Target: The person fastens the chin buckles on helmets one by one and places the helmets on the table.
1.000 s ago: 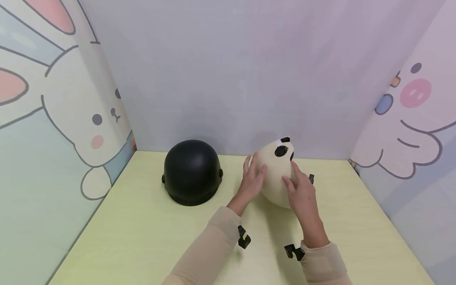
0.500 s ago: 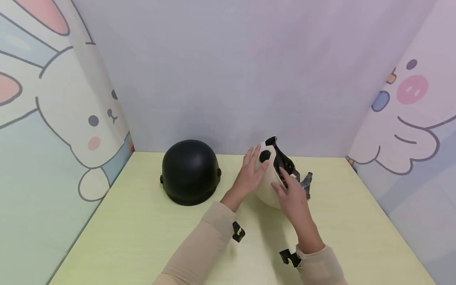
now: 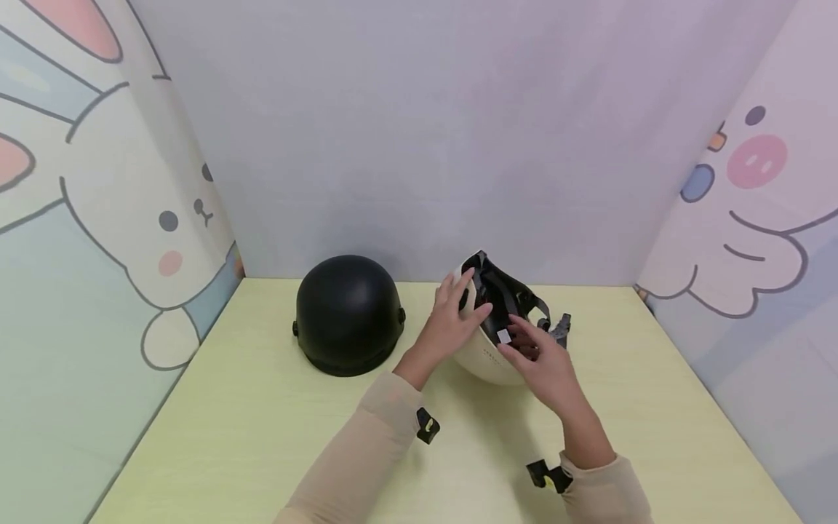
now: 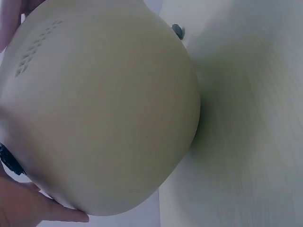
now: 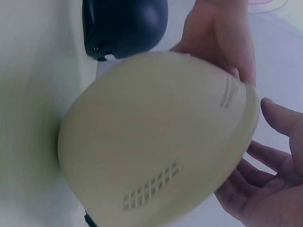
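A cream-white helmet (image 3: 487, 364) is tipped on its rounded shell, with its black-lined opening (image 3: 500, 302) facing up and to the right. Its dark chin strap (image 3: 538, 306) trails over the far right rim. My left hand (image 3: 445, 324) grips the helmet's left side, thumb by the near rim and fingers along the shell. On the other side, my right hand (image 3: 546, 364) hovers at the opening, fingers loosely bent and thumb spread. The right wrist view shows the right thumb (image 5: 279, 116) just off the rim, with the fingers partly behind the shell.
A black helmet (image 3: 350, 316) stands dome up on the pale yellow table (image 3: 262, 437), left of the white one. Behind the table hangs a plain backdrop (image 3: 419, 145). Cartoon-printed side panels, with a rabbit (image 3: 124, 182) and a pig-nosed animal (image 3: 753, 218), flank it.
The white helmet has rolled toward the left, so its black interior and a white label now show. Its black eye-like spots have turned away. Both hands have shifted slightly left with it.
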Motion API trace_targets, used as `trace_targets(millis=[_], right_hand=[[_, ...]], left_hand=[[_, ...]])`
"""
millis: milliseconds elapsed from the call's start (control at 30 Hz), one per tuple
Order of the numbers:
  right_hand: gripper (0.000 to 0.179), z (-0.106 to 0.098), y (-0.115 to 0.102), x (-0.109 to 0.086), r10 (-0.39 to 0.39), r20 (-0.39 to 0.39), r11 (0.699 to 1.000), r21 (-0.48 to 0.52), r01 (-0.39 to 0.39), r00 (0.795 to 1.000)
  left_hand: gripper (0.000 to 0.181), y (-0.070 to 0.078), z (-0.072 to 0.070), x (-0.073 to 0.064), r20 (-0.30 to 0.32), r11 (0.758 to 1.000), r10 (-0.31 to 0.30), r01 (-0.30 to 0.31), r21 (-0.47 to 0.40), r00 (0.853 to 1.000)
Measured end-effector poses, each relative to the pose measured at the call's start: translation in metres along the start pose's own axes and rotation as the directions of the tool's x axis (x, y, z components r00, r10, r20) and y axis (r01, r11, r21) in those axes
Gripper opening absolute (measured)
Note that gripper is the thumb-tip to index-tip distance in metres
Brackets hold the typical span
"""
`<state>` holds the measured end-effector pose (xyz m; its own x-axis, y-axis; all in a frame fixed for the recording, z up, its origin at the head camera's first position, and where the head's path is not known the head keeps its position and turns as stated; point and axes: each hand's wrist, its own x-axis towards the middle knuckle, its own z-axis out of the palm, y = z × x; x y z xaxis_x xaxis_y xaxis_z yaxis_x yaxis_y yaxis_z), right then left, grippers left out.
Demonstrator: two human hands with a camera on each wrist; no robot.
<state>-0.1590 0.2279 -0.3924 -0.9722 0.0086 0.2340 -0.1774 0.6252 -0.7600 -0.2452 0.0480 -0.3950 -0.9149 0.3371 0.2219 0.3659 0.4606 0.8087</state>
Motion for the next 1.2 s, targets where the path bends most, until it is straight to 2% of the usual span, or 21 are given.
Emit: trace_targets(millis=[100,233,400,600,667,867,1067,1200], right_hand=[[0.051,-0.014,0.013,0.003,0.032,-0.055,0.999,-0.024,-0.033,0.998],[0.053,-0.027,0.038,0.007,0.127,-0.102,0.986,-0.097,-0.137,0.987],[0.067,-0.024,0.064,0.012,0.244,-0.011,0.963,-0.112,-0.244,0.970],[0.075,-0.015,0.073,0.014,0.330,0.048,0.944,-0.042,-0.328,0.943],[0.076,-0.013,0.072,0.014,0.344,0.054,0.939,-0.012,-0.344,0.937],[0.071,-0.011,0.068,0.012,0.326,0.031,0.945,-0.001,-0.326,0.945],[0.068,-0.006,0.059,0.007,0.293,0.009,0.955,-0.045,-0.292,0.956],[0.066,-0.003,0.052,0.002,0.273,0.002,0.960,-0.069,-0.272,0.962]], left_hand=[[0.072,-0.003,-0.003,-0.004,-0.002,1.000,-0.023,0.023,-0.021,1.000],[0.072,-0.007,-0.008,-0.009,0.004,0.997,-0.044,0.044,-0.069,0.999],[0.067,-0.013,-0.011,-0.015,0.004,0.992,-0.068,0.068,-0.111,0.998],[0.062,-0.024,-0.012,-0.022,-0.031,0.987,-0.061,0.056,-0.149,0.998],[0.061,-0.027,-0.012,-0.024,-0.047,0.986,-0.056,0.048,-0.161,0.997],[0.059,-0.038,-0.012,-0.033,-0.085,0.977,-0.080,0.061,-0.205,0.993],[0.056,-0.045,-0.017,-0.046,-0.099,0.965,-0.100,0.072,-0.254,0.990],[0.055,-0.052,-0.021,-0.055,-0.100,0.956,-0.134,0.102,-0.274,0.986]])
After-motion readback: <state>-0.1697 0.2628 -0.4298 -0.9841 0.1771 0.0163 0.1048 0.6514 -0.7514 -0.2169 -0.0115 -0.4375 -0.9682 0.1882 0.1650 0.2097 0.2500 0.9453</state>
